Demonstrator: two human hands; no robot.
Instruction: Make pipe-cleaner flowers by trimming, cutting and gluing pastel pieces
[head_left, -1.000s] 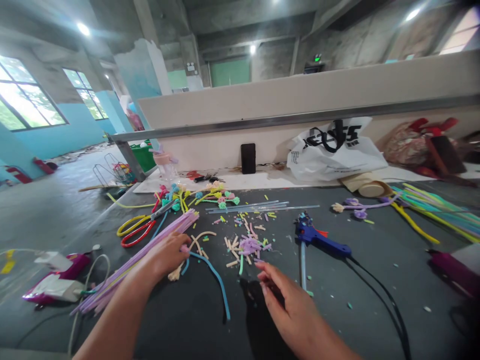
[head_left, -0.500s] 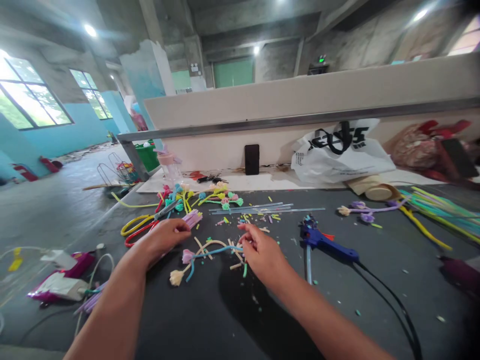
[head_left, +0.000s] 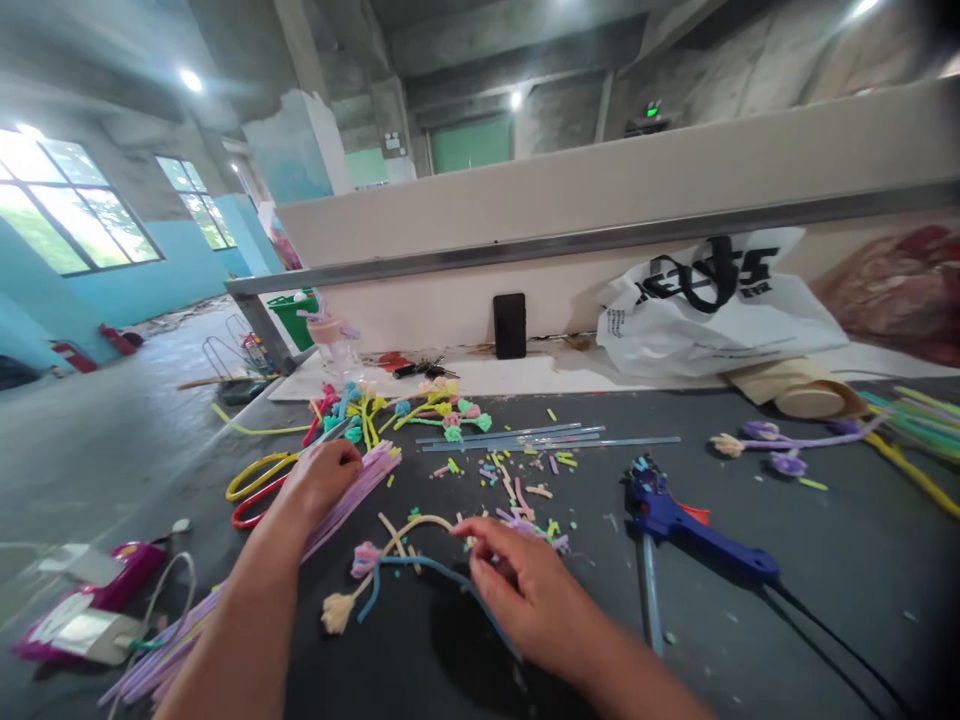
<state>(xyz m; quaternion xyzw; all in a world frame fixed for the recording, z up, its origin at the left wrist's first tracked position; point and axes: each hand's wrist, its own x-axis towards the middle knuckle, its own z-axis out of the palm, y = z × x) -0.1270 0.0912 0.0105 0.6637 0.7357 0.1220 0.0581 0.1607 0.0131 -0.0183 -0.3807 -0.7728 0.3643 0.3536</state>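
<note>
My left hand (head_left: 321,490) is closed, its fingers curled against a bundle of purple pipe cleaners (head_left: 367,480). Scissors (head_left: 255,478) with yellow and red handles lie beside it, partly behind the hand. My right hand (head_left: 525,595) has its index finger and thumb bent together at the end of a curved cream pipe cleaner (head_left: 427,520); the exact grip is partly hidden. That stem has a cream flower head (head_left: 337,612) at its far end. A blue pipe cleaner (head_left: 427,565) with a pink-purple flower head (head_left: 365,560) runs under the right hand.
A blue glue gun (head_left: 697,535) with a cord lies at the right. Clear glue sticks (head_left: 525,438), colourful pipe cleaner flowers (head_left: 450,412) and small cut scraps (head_left: 517,475) are spread behind the hands. A phone (head_left: 510,326), a white bag (head_left: 712,310) and a plastic cup (head_left: 334,345) stand along the back.
My right hand has come down toward me, and the blue stem now bends down under it. More of the purple bundle shows beside my left hand. The view has shifted slightly.
</note>
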